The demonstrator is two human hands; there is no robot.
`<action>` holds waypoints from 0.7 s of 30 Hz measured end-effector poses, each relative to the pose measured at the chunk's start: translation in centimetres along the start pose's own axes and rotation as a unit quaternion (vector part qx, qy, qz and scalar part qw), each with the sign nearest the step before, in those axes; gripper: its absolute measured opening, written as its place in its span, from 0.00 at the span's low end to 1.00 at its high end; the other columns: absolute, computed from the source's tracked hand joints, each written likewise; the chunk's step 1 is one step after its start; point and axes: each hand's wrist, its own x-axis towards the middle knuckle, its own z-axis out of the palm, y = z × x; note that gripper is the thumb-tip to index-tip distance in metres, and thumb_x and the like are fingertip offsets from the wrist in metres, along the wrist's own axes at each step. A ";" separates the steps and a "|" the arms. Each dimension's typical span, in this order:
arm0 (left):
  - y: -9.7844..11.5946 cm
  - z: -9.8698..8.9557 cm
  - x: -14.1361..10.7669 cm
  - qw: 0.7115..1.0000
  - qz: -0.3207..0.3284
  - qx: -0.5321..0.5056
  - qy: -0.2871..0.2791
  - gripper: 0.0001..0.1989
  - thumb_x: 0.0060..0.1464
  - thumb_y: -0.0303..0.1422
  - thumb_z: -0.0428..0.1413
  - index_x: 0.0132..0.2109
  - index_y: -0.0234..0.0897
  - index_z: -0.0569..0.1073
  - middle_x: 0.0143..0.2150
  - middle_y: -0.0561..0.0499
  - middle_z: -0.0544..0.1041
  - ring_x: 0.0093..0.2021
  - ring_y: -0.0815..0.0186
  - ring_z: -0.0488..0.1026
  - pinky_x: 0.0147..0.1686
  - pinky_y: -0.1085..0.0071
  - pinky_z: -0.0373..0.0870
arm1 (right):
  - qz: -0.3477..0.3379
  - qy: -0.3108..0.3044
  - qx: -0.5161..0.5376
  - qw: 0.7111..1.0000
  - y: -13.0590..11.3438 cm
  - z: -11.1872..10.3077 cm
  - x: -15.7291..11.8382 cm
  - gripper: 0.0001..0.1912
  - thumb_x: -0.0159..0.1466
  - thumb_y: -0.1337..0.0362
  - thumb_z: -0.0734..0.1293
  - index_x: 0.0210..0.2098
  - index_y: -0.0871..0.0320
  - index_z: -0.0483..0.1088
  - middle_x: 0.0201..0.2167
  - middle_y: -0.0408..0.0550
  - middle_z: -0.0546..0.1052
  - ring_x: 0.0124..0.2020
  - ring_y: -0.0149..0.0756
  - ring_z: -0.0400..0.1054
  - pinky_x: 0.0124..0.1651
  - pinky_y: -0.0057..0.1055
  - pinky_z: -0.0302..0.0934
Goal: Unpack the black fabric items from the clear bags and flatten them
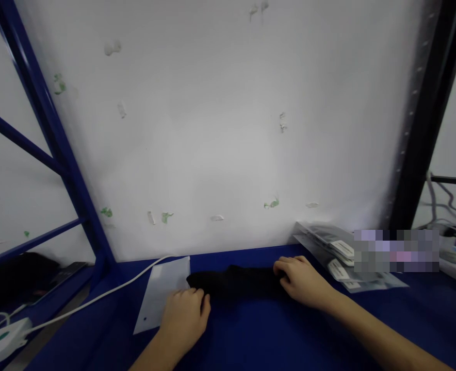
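A black piece of cloth [235, 281] lies stretched sideways on the blue tabletop [251, 335]. At its right end, my right hand [299, 278] has its fingers curled round the fabric. My left hand [185, 312] is at the near left end of the cloth, fingers bent and close together; its fingertips are hidden, so what they grip cannot be made out. Partly behind my left hand lies a flat, whitish translucent plastic bag [160, 288].
Clear packets with white labels [342, 250] are piled at the back right. A white cable [115, 288] runs from a power strip [5, 337] at the lower left. A white panel [212, 129] rises behind, between a blue post [65, 149] and a black post [425, 123].
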 end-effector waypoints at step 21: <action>-0.3 1.1 -0.4 0.986 0.077 -0.150 0.020 0.18 0.65 0.31 0.47 0.59 0.39 0.72 0.56 0.43 0.69 0.50 0.57 0.73 0.47 0.58 0.76 | -0.009 0.091 0.021 0.996 -1.7 -0.5 -0.2 0.07 0.62 0.69 0.60 0.35 0.55 0.69 0.37 0.50 0.76 0.39 0.43 0.68 0.44 0.39 0.60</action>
